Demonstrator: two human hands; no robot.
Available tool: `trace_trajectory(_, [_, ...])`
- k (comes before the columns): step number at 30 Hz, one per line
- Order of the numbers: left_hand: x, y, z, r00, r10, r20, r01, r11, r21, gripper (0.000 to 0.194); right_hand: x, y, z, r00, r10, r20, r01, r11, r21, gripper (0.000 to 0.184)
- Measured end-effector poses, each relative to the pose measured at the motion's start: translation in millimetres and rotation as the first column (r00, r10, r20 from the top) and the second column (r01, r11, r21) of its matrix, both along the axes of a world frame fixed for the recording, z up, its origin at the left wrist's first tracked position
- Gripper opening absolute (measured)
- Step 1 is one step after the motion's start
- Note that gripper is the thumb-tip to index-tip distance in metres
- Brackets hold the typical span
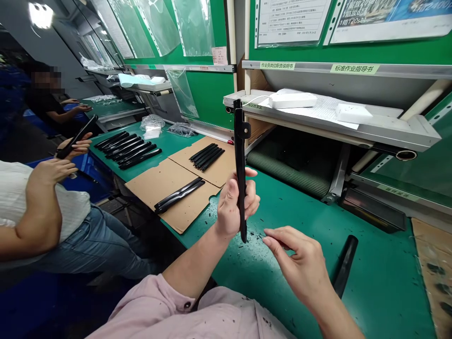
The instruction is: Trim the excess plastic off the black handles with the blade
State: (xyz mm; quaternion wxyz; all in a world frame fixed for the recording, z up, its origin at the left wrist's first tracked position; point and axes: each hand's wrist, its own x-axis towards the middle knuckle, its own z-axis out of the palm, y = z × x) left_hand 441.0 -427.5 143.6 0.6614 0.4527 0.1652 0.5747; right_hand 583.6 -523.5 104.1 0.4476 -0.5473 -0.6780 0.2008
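My left hand (229, 209) is wrapped round a long, glossy black plastic strip (240, 150) and holds it upright above the green table. Near the strip's upper end a small tab with a hole sticks out to the right. Just right of its lower end, my right hand (305, 261) has thumb and forefinger pinched together. Whatever lies between those fingertips is too small to make out. Another black plastic strip (346, 266) lies on the table by my right wrist, partly hidden by it.
Black scraps dot the green table (374, 282). Left of my hands, cardboard sheets (183, 216) carry black strips, with more strips (129, 146) beyond. A conveyor belt (293, 165) runs under a shelf (388, 127). A co-worker (42, 202) at left holds a black part; another person sits farther back.
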Motion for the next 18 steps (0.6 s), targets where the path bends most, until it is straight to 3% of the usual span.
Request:
trace_trajectory(4, [-2,-7,2.1,0.998,0.03,-0.054,-0.026,0.997,0.072,0.043,2,3,11.4,0.971,0.021,0.239,-0.037,0.998,0.06,0.018])
trace_trajectory(9, [-3,-11,2.0,0.995,0.032,-0.09,-0.019,0.99,0.143,0.041,0,7,25.2,0.886,-0.05,0.461,-0.009,0.992,0.125,0.017])
trace_trajectory(18, [-3,-13,1.7,0.997,-0.035,-0.071,0.043,0.993,0.111,0.038,-2,11,27.6,0.853,-0.067,0.517,-0.028,0.985,0.173,0.015])
